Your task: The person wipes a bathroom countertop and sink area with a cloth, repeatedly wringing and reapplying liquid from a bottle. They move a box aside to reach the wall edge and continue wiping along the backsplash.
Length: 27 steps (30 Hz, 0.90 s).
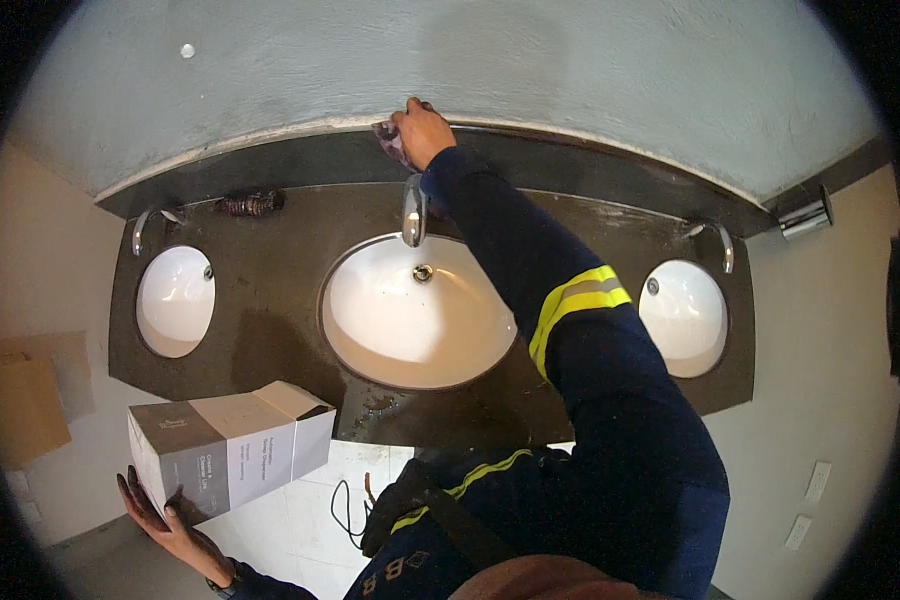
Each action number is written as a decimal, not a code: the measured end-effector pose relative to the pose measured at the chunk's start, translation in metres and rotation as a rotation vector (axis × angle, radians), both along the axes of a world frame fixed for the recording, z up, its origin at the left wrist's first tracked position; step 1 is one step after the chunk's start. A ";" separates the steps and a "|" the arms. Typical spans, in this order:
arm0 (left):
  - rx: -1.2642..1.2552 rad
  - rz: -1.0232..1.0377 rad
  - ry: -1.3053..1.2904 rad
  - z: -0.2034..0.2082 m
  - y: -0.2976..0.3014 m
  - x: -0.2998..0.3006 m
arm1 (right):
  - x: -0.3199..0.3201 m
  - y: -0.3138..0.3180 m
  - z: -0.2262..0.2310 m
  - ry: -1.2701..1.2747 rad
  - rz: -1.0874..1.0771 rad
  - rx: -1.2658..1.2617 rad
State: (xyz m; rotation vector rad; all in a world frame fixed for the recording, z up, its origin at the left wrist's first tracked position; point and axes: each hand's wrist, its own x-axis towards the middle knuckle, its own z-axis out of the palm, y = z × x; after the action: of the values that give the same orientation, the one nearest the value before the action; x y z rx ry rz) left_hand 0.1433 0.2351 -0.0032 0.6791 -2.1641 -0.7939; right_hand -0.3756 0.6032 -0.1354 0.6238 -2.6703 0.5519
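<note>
My right hand (425,132) reaches to the back wall, its fingers closed round a crumpled purplish rag (392,147) at the top edge of the dark backsplash (315,160). Below that hand, a chrome faucet (414,212) hangs over the middle white sink (390,325). At the lower left, my left hand (180,540) holds a grey and white cardboard box (255,450) by its outer end. The thumb lies along the box's side and the fingers reach past its end. The box is tilted, and its other end, with the flap, lies at the counter's front edge.
Smaller sinks, one left (175,310) and one right (685,325), have their own faucets. A dark coiled object (250,204) lies at the back left of the brown counter (270,340), which has wet spots. A metal cylinder (805,215) is on the right wall.
</note>
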 end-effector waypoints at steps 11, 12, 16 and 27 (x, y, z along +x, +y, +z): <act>0.014 -0.068 0.076 0.011 0.019 -0.021 | 0.048 0.222 -0.005 0.094 -0.263 0.198; 0.010 -0.064 0.071 0.012 0.021 -0.023 | 0.053 0.247 -0.006 0.094 -0.295 0.202; 0.030 -0.118 0.088 0.011 0.017 -0.022 | 0.066 0.322 -0.011 0.120 -0.456 0.255; -0.165 -0.014 -0.052 0.020 0.011 0.001 | 0.077 0.313 -0.044 0.308 -0.808 -0.300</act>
State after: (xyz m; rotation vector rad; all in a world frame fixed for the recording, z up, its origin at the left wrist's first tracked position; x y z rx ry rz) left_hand 0.1445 0.2461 0.0170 0.6061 -2.2548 -0.6021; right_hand -0.2987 0.9161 -0.1791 -0.4182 -2.2143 0.5332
